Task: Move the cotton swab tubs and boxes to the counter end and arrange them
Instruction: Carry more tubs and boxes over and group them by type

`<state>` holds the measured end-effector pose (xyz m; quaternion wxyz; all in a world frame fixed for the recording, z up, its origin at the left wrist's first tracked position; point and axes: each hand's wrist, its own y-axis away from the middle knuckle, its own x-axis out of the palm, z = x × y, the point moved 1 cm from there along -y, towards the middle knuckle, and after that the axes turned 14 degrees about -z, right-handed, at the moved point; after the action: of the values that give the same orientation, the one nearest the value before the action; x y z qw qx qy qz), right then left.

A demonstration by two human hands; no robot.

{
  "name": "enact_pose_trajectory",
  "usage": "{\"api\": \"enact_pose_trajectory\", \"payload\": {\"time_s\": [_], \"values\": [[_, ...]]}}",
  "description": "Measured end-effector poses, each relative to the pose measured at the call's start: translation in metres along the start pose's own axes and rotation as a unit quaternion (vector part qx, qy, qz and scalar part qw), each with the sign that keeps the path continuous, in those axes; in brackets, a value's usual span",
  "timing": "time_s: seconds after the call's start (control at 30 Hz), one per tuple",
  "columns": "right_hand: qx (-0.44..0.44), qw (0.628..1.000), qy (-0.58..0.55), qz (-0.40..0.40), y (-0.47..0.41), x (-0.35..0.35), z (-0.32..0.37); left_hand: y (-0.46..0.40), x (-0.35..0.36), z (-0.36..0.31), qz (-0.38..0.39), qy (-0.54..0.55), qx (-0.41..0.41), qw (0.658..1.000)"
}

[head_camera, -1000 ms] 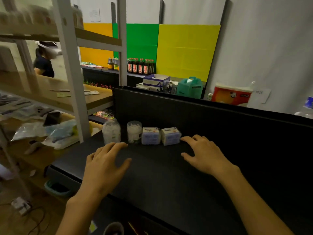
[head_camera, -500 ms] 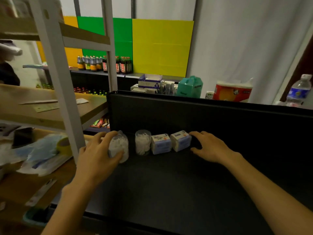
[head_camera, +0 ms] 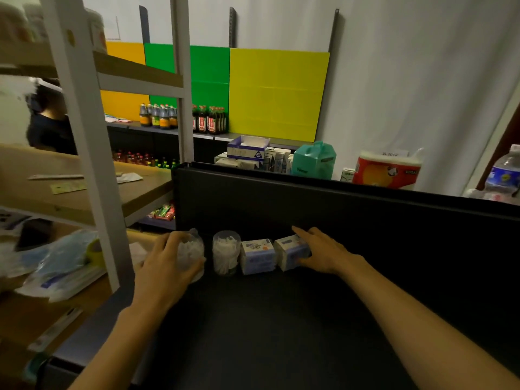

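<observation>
Two clear cotton swab tubs and two small white-and-blue boxes stand in a row at the far left end of the black counter, against its black back wall. My left hand grips the left tub, fingers curled round its side. The second tub stands free just to the right. The left box touches it. My right hand holds the right box, fingers over its top and far side, thumb at its near edge.
A white metal rack post and wooden shelves with plastic bags stand close to the left of the counter end. Behind the back wall sit tissue boxes, a teal bag, a red paper-roll pack and a water bottle.
Both hands reached forward from the counter surface to the row. My left hand took hold of the left tub, and my right hand closed onto the right box.
</observation>
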<state>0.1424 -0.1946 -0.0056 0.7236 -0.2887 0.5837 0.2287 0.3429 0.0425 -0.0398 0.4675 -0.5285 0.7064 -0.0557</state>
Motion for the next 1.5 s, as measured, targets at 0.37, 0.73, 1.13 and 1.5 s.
{"api": "enact_pose_trajectory", "payload": {"time_s": [0.37,0.73,1.13,1.5], "values": [[0.035,0.985,-0.134,-0.105,0.027,0.029,-0.01,0.005,0.01,0.0,-0.046,0.09,-0.018,0.995],[0.134,0.963,-0.137,-0.19,0.113,0.039,0.009,-0.001,-0.007,0.012,0.038,0.127,0.043,0.99],[0.148,0.963,-0.072,-0.215,0.223,0.016,0.003,-0.005,-0.031,0.023,0.047,0.22,0.164,0.96],[0.156,0.942,-0.079,-0.287,0.317,-0.037,-0.082,0.083,-0.004,-0.13,0.121,0.322,0.277,0.897]]}}
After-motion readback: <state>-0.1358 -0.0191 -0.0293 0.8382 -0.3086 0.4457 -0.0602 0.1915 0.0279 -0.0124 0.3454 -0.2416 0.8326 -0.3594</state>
